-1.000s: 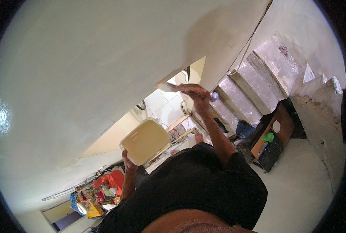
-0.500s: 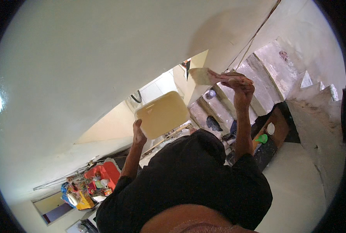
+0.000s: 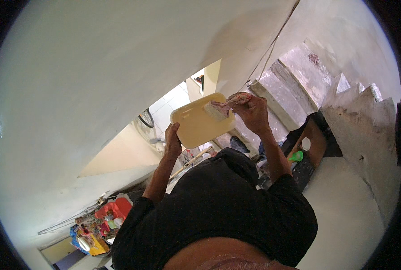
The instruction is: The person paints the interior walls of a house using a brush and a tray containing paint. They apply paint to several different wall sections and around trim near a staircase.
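My left hand grips the near-left edge of a cream-coloured rectangular tub, its thumb over the rim. The tub is held up before my chest; its inside looks the same cream colour, and I cannot tell how full it is. In my right hand is a wide flat paintbrush, its handle pinched between thumb and fingers and stained reddish. The pale bristles lie over the tub's right side, pointing left into it. Whether they touch the contents is unclear.
A smooth white wall fills the left and top. Rough concrete steps run along the right, with a loose cable above. A green plastic piece and a white round item lie on a board. Lower left stands a cluttered red crate.
My right hand has come left and slightly down, bringing the brush from beside the wall's corner to over the tub. My left hand and the tub have shifted slightly right and up.
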Tool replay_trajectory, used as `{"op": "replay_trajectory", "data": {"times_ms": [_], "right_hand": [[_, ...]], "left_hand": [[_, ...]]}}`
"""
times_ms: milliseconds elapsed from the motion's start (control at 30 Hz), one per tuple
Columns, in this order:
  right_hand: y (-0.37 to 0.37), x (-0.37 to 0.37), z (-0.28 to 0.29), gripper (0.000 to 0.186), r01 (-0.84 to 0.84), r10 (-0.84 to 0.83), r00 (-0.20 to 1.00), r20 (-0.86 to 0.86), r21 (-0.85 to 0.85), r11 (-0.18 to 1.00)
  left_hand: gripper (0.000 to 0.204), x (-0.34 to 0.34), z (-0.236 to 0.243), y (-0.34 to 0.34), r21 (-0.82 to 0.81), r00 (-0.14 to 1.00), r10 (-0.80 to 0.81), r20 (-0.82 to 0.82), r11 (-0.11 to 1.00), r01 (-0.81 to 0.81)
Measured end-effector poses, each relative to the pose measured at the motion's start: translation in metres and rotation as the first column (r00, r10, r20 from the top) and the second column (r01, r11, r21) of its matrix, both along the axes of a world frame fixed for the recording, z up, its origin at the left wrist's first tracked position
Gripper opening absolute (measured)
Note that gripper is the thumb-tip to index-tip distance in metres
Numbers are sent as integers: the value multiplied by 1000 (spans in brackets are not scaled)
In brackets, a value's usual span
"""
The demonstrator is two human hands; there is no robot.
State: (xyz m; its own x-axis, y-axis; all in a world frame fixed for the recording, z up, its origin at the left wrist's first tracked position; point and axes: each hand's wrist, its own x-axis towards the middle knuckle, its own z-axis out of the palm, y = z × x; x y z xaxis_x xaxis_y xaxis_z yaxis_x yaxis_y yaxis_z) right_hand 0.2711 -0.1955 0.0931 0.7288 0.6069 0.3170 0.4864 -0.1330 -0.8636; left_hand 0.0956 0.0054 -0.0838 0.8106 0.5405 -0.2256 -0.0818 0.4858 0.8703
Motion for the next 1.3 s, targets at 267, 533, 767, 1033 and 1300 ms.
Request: {"op": "replay_trajectory", "data": {"times_ms": [267,533,767,1033,1300], "right_hand": [[-3,4,-8,15,-75,93,988,-125,141,987],[-2,15,-30,11,-130,173,956,-238,188,974],[12,-1,-24,21,-376,380,892,246,-64,924],[26,-22,-37,21,-592,631,770,95,-262,762],[15,-15,-46,32,-578,579,699,420,-146,803]], "left_hand": [[54,-2,-3,-2,-7,1000,15,17,1000,-15],[52,-13,7,-2,-83,992,123,32,989,-120],[47,-22,-25,18,220,999,-35,-7,975,35],[54,0,2,-5,-29,993,37,109,999,-34],[63,7,20,-15,-52,987,-32,157,998,41]]}}
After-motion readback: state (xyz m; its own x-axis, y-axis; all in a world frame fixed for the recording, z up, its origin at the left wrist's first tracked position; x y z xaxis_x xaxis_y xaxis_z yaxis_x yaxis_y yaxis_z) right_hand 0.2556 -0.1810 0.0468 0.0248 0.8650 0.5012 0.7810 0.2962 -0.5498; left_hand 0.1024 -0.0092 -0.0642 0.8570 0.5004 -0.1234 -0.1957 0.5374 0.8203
